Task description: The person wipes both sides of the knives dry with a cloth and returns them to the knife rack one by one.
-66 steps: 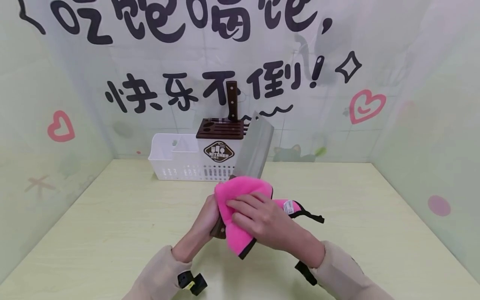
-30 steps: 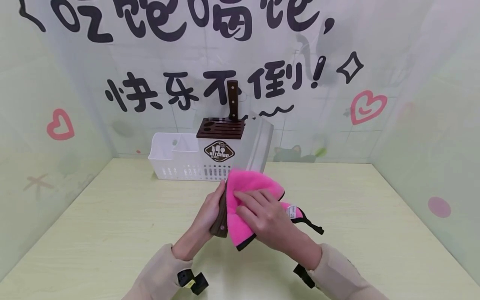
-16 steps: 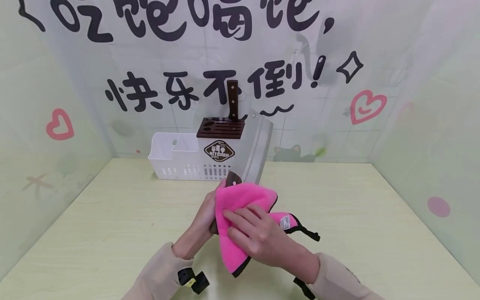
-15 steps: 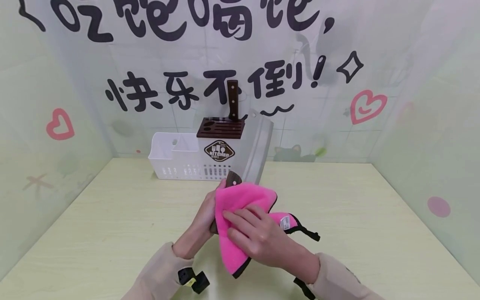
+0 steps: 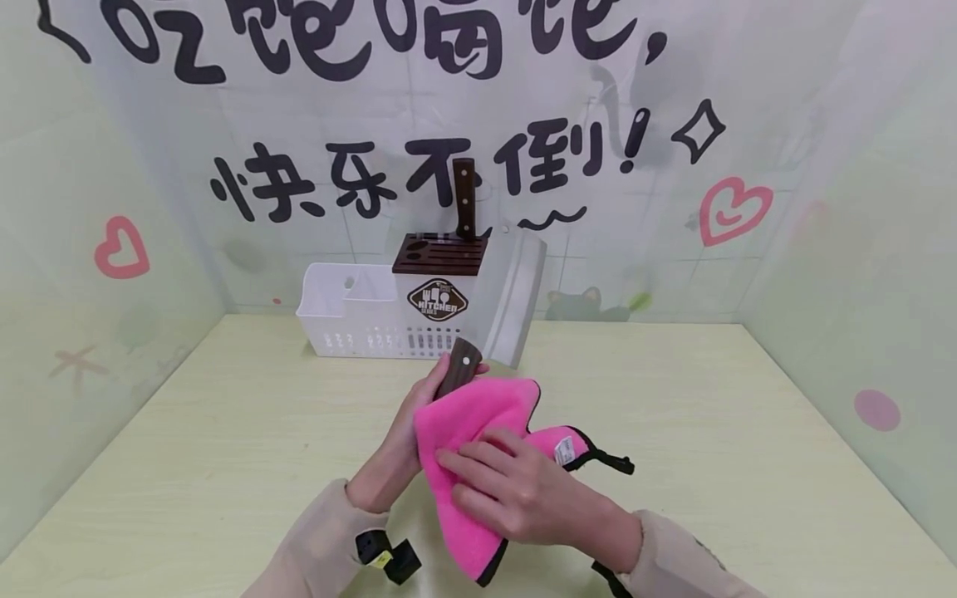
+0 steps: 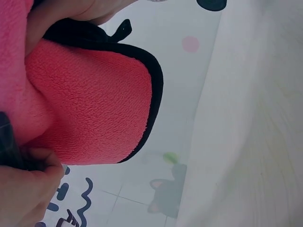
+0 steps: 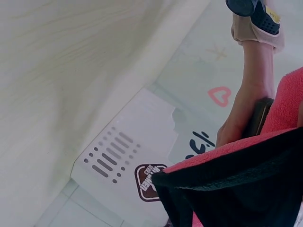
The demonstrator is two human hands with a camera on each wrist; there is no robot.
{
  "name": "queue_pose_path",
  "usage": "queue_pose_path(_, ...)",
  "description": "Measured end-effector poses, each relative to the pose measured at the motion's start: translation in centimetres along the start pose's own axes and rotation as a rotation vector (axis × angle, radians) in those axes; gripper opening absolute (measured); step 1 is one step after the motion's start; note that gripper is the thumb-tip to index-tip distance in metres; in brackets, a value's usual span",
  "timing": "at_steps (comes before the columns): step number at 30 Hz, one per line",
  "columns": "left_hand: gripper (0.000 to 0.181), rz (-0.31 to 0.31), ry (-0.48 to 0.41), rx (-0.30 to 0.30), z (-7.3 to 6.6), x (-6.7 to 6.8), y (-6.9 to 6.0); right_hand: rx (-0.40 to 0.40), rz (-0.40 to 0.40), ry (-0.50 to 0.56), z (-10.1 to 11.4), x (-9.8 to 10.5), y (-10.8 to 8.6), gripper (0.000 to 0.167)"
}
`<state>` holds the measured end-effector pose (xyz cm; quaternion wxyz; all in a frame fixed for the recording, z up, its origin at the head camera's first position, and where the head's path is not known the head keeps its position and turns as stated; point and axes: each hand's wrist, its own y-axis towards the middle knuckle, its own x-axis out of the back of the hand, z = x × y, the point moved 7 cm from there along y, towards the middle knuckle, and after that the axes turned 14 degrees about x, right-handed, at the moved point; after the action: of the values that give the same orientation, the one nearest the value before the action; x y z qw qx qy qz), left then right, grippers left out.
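Observation:
A cleaver with a wide steel blade (image 5: 508, 291) and a dark wooden handle (image 5: 459, 367) is held up over the table, blade pointing up and away. My left hand (image 5: 404, 432) grips that handle from the left; its fingertips show just past the handle's right side. Over the handle's lower part lies a pink cloth (image 5: 467, 473) with black edging and a white tag. My right hand (image 5: 516, 490) holds the cloth against the handle, fingers bent into it. In the left wrist view the cloth (image 6: 94, 104) hangs beside the left hand (image 6: 28, 194). The handle's butt end is hidden.
At the back of the table (image 5: 673, 415) stands a white basket (image 5: 351, 332) joined to a knife block (image 5: 437, 256) with a brown slotted top. One brown-handled knife (image 5: 464, 199) stands in it. The raised blade overlaps the block's right side in the head view.
The right hand and the cloth have slid down along the handle toward its butt, uncovering more of the handle's upper part. The left hand and the cleaver have stayed nearly still.

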<state>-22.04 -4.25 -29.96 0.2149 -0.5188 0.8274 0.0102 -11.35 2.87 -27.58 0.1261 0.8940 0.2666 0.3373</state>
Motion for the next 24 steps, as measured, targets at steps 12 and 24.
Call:
queue_pose_path(12, 0.051, 0.035, 0.001, -0.007, 0.1, 0.1, 0.0, -0.017, -0.013, 0.034, -0.3, 0.2, -0.8, 0.025)
queue_pose_path(24, 0.049, -0.076, 0.105, -0.016, 0.8, 1.6, 0.7, -0.101, -0.011, 0.039, -1.3, 0.5, -1.1, 0.023)
